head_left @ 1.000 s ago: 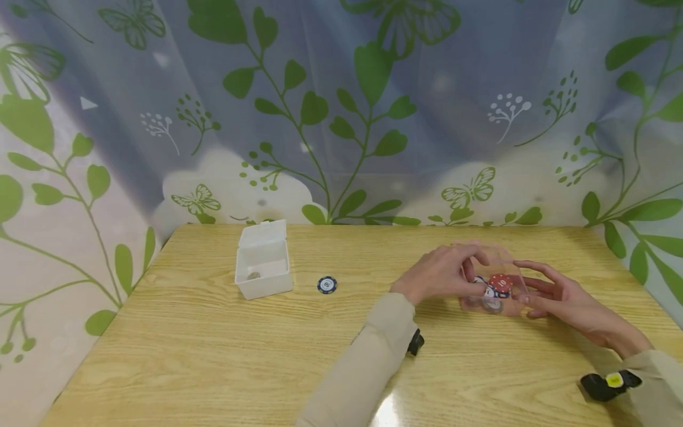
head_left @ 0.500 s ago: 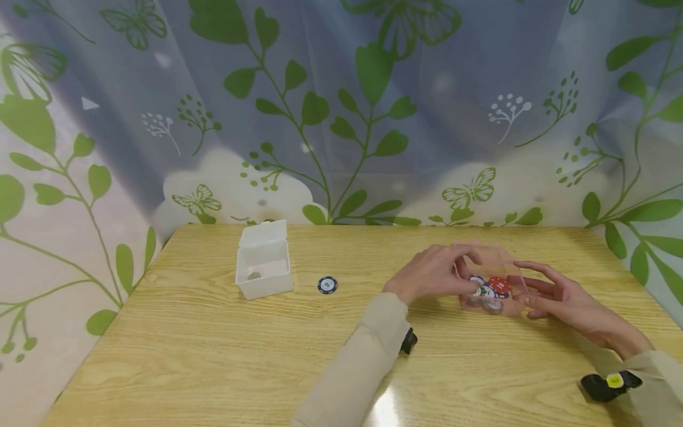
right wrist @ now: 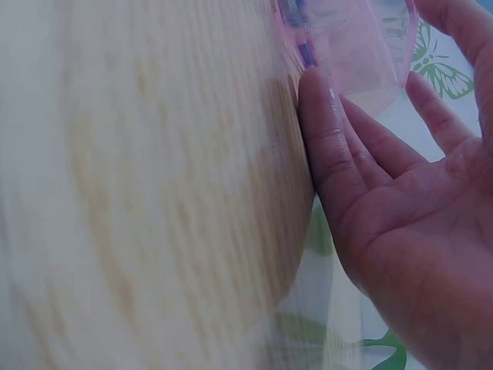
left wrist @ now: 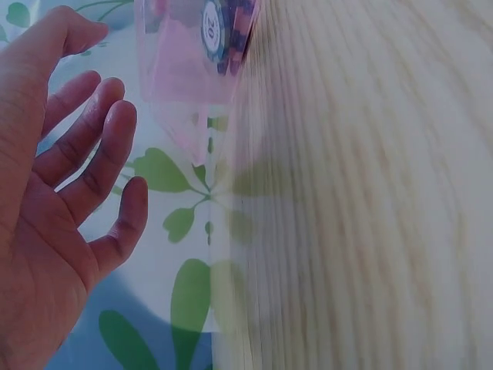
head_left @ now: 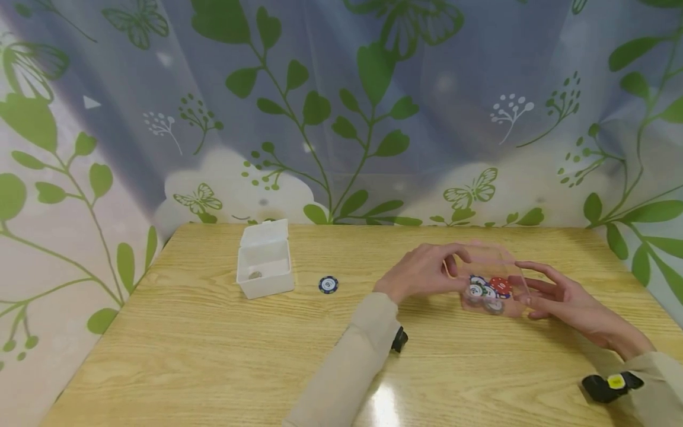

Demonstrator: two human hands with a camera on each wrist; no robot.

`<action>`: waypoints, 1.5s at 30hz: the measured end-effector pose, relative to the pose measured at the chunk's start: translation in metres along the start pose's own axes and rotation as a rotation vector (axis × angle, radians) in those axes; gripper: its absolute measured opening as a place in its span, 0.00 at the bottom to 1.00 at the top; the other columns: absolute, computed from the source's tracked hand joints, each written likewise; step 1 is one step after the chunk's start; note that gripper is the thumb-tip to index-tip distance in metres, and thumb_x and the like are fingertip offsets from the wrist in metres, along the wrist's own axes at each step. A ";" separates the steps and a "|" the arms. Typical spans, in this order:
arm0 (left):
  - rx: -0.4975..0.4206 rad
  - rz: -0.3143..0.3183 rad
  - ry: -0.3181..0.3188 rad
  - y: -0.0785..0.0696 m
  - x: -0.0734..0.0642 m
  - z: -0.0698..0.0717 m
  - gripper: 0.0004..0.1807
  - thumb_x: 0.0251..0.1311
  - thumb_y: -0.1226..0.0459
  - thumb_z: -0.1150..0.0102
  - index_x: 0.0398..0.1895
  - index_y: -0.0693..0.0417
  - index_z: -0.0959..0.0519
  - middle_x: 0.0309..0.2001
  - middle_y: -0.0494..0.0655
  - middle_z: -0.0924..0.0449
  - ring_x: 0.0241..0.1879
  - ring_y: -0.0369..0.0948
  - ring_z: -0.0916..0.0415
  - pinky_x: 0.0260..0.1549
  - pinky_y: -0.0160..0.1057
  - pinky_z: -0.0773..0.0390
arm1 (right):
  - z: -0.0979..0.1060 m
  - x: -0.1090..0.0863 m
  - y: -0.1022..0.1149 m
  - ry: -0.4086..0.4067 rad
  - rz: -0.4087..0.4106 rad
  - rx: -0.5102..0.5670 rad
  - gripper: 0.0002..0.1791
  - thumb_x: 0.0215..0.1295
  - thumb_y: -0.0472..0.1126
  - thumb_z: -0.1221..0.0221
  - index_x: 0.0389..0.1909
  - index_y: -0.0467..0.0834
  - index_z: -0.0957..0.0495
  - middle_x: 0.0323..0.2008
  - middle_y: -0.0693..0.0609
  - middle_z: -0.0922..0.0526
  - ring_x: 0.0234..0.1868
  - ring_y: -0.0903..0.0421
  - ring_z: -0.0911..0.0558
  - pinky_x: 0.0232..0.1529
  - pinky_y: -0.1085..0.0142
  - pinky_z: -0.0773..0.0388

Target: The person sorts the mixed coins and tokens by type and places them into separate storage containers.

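A clear pink-tinted box (head_left: 482, 254) stands on the right part of the table. Inside lie several poker chips, among them a red chip (head_left: 500, 286) marked 10 and a green-and-white chip (head_left: 476, 290). My left hand (head_left: 421, 274) is beside the box's left side, fingers loosely bent and holding nothing; the left wrist view shows its palm bare. My right hand (head_left: 565, 296) rests its fingertips against the box's right side, fingers fairly straight, steadying it. In the right wrist view its fingers (right wrist: 327, 131) touch the pink wall low by the table.
A blue-and-white poker chip (head_left: 328, 284) lies alone left of centre on the wooden table (head_left: 256, 362). Farther left stands a white box (head_left: 267, 286) with its lid up and a small round piece (head_left: 255, 275) inside. A leaf-patterned curtain (head_left: 331, 118) hangs behind.
My left hand has drawn back to the left, away from the chips in the pink box, uncovering a green-and-white chip there. My right hand has stayed at the box's right side.
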State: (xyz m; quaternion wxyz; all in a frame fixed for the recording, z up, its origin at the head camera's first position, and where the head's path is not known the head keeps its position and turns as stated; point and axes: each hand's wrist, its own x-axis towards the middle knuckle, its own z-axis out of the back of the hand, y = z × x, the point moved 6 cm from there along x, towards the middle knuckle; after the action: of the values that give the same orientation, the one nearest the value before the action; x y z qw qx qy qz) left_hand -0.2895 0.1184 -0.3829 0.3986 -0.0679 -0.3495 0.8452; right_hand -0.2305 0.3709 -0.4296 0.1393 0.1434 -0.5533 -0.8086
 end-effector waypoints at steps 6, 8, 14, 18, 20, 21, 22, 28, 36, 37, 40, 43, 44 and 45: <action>0.001 0.030 -0.012 0.006 -0.007 0.006 0.22 0.63 0.47 0.34 0.58 0.39 0.22 0.36 0.30 0.21 0.31 0.29 0.23 0.34 0.27 0.25 | 0.000 0.000 0.000 0.000 0.003 -0.001 0.35 0.79 0.33 0.50 0.80 0.53 0.49 0.62 0.79 0.26 0.58 0.77 0.22 0.45 0.63 0.15; 0.004 0.029 -0.026 0.008 -0.010 0.009 0.21 0.63 0.48 0.34 0.58 0.39 0.21 0.35 0.30 0.21 0.30 0.30 0.23 0.33 0.28 0.25 | 0.000 0.000 0.000 0.001 0.007 -0.001 0.35 0.79 0.32 0.50 0.80 0.53 0.49 0.62 0.79 0.26 0.58 0.77 0.22 0.45 0.63 0.15; 0.008 0.035 -0.062 0.017 -0.021 0.020 0.18 0.63 0.52 0.34 0.56 0.38 0.21 0.34 0.30 0.21 0.29 0.31 0.24 0.31 0.29 0.25 | 0.000 0.000 -0.001 0.003 0.018 0.002 0.35 0.79 0.32 0.50 0.80 0.54 0.49 0.63 0.78 0.25 0.58 0.78 0.22 0.45 0.63 0.16; 0.003 0.046 -0.071 0.024 -0.027 0.025 0.18 0.63 0.52 0.34 0.55 0.38 0.21 0.34 0.30 0.21 0.29 0.31 0.23 0.32 0.30 0.24 | -0.001 0.000 -0.001 0.010 0.029 0.012 0.35 0.79 0.31 0.51 0.80 0.53 0.49 0.63 0.77 0.25 0.59 0.78 0.23 0.44 0.64 0.16; -0.004 0.052 -0.075 0.028 -0.030 0.028 0.18 0.62 0.52 0.33 0.55 0.38 0.21 0.34 0.31 0.21 0.29 0.32 0.23 0.32 0.31 0.24 | -0.001 0.000 0.000 0.016 0.038 0.016 0.35 0.79 0.31 0.51 0.80 0.53 0.49 0.63 0.77 0.25 0.59 0.78 0.23 0.45 0.64 0.16; -0.007 0.056 -0.076 0.030 -0.032 0.029 0.18 0.62 0.52 0.33 0.55 0.39 0.21 0.34 0.31 0.21 0.29 0.32 0.23 0.32 0.31 0.23 | -0.001 0.000 0.000 0.017 0.043 0.017 0.35 0.79 0.30 0.52 0.80 0.53 0.49 0.63 0.77 0.25 0.59 0.77 0.22 0.45 0.64 0.16; -0.010 0.059 -0.077 0.032 -0.034 0.030 0.19 0.62 0.52 0.33 0.55 0.39 0.21 0.34 0.32 0.21 0.29 0.32 0.22 0.32 0.31 0.23 | -0.001 0.001 0.000 0.020 0.047 0.018 0.34 0.79 0.30 0.52 0.80 0.53 0.49 0.64 0.77 0.25 0.59 0.77 0.22 0.45 0.64 0.16; -0.030 0.086 -0.087 0.045 -0.046 0.039 0.21 0.61 0.54 0.32 0.56 0.44 0.20 0.39 0.36 0.18 0.34 0.30 0.20 0.38 0.30 0.21 | -0.001 0.001 0.000 0.028 0.053 0.035 0.34 0.79 0.30 0.52 0.80 0.53 0.48 0.64 0.76 0.25 0.58 0.74 0.20 0.44 0.64 0.15; -0.070 0.140 -0.075 0.060 -0.065 0.049 0.22 0.61 0.53 0.32 0.58 0.46 0.20 0.47 0.44 0.15 0.41 0.32 0.19 0.44 0.34 0.20 | -0.001 0.000 0.000 0.028 0.055 0.033 0.34 0.79 0.30 0.52 0.80 0.53 0.48 0.63 0.77 0.25 0.58 0.76 0.22 0.44 0.63 0.15; -0.069 0.144 -0.076 0.062 -0.068 0.051 0.22 0.61 0.53 0.32 0.58 0.46 0.20 0.47 0.44 0.15 0.41 0.33 0.19 0.45 0.34 0.20 | -0.001 0.000 0.000 0.029 0.057 0.034 0.34 0.79 0.30 0.52 0.80 0.53 0.48 0.63 0.77 0.25 0.58 0.76 0.22 0.44 0.63 0.15; -0.063 0.161 -0.081 0.069 -0.076 0.055 0.23 0.61 0.52 0.32 0.59 0.45 0.21 0.46 0.43 0.15 0.42 0.34 0.19 0.46 0.35 0.20 | -0.001 0.000 0.000 0.023 0.058 0.039 0.34 0.79 0.29 0.52 0.80 0.54 0.47 0.62 0.78 0.25 0.58 0.77 0.22 0.44 0.64 0.15; -0.071 0.185 -0.077 0.077 -0.085 0.061 0.24 0.61 0.52 0.31 0.60 0.45 0.21 0.46 0.41 0.17 0.42 0.35 0.19 0.47 0.35 0.20 | 0.000 -0.001 0.000 0.024 0.062 0.049 0.35 0.79 0.29 0.52 0.79 0.55 0.46 0.62 0.78 0.25 0.58 0.76 0.21 0.43 0.64 0.15; -0.074 0.195 -0.075 0.079 -0.088 0.062 0.25 0.61 0.52 0.32 0.60 0.45 0.22 0.46 0.41 0.17 0.43 0.35 0.18 0.47 0.36 0.19 | 0.000 -0.001 0.000 0.021 0.061 0.051 0.35 0.79 0.29 0.52 0.79 0.55 0.46 0.62 0.78 0.25 0.58 0.76 0.21 0.43 0.64 0.15; -0.074 0.205 -0.074 0.081 -0.091 0.064 0.25 0.61 0.52 0.32 0.60 0.45 0.22 0.46 0.41 0.17 0.43 0.35 0.18 0.47 0.37 0.19 | 0.000 -0.001 0.000 0.026 0.063 0.053 0.35 0.79 0.29 0.52 0.79 0.56 0.46 0.62 0.78 0.25 0.58 0.76 0.21 0.44 0.64 0.15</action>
State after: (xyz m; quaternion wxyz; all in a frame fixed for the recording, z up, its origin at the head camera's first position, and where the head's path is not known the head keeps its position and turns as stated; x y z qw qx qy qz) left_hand -0.3042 -0.0174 -0.4018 0.2943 -0.0869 -0.3863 0.8698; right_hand -0.2300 0.3713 -0.4297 0.1681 0.1400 -0.5770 -0.7869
